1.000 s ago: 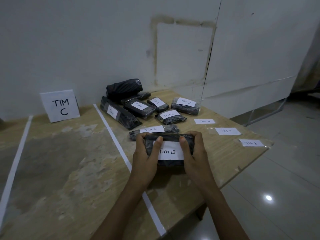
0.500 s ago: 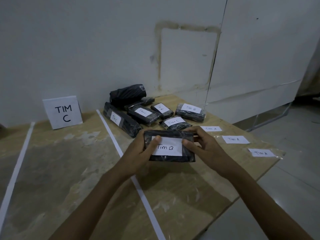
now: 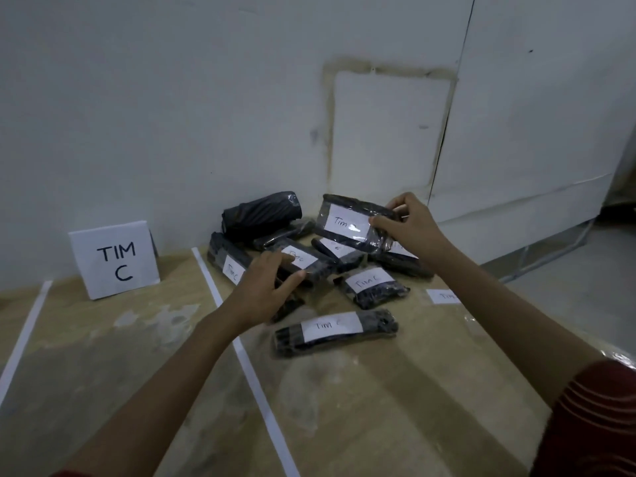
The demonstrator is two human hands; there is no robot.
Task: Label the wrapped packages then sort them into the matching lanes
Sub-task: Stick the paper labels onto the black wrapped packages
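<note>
Pinching the lifted package point(image 3: 347, 220) by its right end, the right hand point(image 3: 411, 232) holds it tilted above the pile, thumb at the label's edge. The left hand point(image 3: 266, 287) lies over a Tim C package point(image 3: 304, 261) on the table point(image 3: 378, 390) (whether it truly grips, I cannot tell). The film-wrapped bundles look light, slightly soft and slick, so they are best taken across the short ends.
</note>
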